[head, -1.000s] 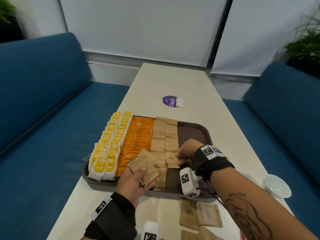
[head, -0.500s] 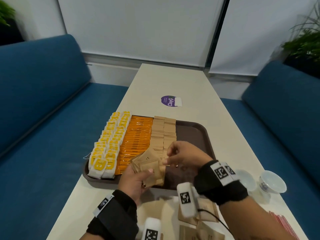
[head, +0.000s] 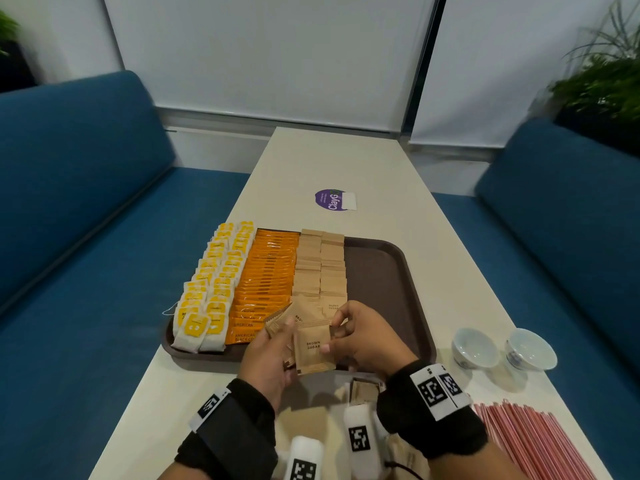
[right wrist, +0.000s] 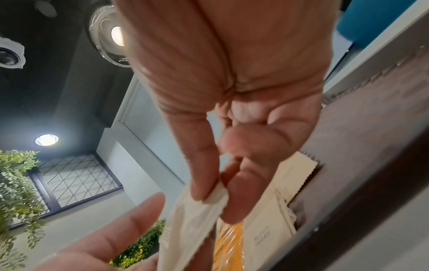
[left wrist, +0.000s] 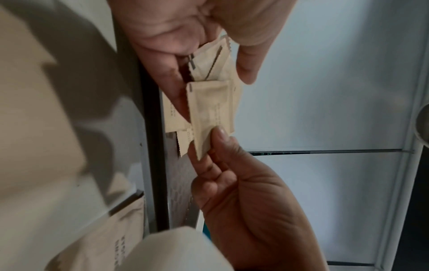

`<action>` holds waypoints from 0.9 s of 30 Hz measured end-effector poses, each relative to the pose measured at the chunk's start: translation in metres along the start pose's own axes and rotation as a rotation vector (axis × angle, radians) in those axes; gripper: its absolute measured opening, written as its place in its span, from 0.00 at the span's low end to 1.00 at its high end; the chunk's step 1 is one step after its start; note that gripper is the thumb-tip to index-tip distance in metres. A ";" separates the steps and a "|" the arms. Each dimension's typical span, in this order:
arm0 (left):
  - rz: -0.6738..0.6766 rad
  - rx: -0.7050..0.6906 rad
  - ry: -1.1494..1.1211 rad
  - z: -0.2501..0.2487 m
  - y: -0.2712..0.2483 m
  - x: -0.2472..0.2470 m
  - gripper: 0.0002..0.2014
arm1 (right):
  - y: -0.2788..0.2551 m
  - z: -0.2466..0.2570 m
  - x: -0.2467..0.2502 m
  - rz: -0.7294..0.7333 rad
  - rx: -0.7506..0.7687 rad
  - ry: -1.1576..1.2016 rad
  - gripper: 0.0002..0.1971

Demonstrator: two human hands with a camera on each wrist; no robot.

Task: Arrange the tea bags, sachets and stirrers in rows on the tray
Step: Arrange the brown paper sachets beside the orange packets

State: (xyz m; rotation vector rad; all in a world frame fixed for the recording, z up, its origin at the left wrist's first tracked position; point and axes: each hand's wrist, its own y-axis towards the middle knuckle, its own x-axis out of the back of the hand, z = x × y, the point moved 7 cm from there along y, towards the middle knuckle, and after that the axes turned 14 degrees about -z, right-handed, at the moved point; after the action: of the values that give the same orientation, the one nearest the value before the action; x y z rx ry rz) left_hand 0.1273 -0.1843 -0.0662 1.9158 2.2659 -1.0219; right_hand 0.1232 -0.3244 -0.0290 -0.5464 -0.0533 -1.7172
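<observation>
Head view, nearest first: loose brown sachets (head: 363,391) lie on the table (head: 339,161) under my wrists, and a bundle of red stirrers (head: 533,441) lies right of my right wrist. Left hand (head: 268,358) grasps a fanned stack of sachets (head: 277,323), fingers curled round it. Right hand (head: 370,337) pinches one brown sugar sachet (head: 313,348) by its right edge, thumb on top, the sachet touching the stack. I note both hands held over the near rim of the brown tray (head: 381,278).

Left wrist view: the pinch confirmed, thumb and fingertip on the sachet's corner (left wrist: 209,113).

Right wrist view: same pinch seen from below.

Beyond the hands, on the tray: two rows of brown sugar sachets (head: 320,265); left of them a row of orange sachets (head: 266,278); leftmost, two rows of yellow-tagged tea bags (head: 211,289). The tray's right part is bare. Right of the right hand stand two small white cups (head: 504,348). Farther off, a purple sticker (head: 334,199).
</observation>
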 end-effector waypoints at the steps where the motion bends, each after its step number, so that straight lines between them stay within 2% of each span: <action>1: -0.017 0.024 -0.016 0.000 0.000 0.001 0.12 | 0.000 -0.001 0.001 -0.004 -0.008 0.004 0.17; 5: -0.053 0.033 0.008 -0.003 0.001 0.004 0.10 | 0.001 -0.003 0.002 -0.022 -0.026 -0.006 0.16; 9: -0.046 0.009 0.023 -0.006 0.003 0.006 0.11 | 0.002 0.003 0.012 -0.064 -0.071 0.031 0.14; 15: -0.080 0.024 -0.018 -0.007 0.011 0.019 0.10 | 0.034 0.020 0.055 -0.288 -0.058 -0.074 0.11; 21: -0.094 0.016 -0.046 -0.010 0.016 0.021 0.09 | 0.060 0.003 0.048 -0.223 -0.220 -0.164 0.10; 27: -0.091 0.016 -0.054 -0.010 0.019 0.020 0.10 | 0.071 -0.010 0.027 -0.109 -0.290 -0.260 0.09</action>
State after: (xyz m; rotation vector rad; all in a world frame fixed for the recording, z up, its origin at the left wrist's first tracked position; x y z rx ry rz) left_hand 0.1427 -0.1607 -0.0748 1.7825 2.3417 -1.0903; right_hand 0.1835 -0.3692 -0.0460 -0.9962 -0.0197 -1.7612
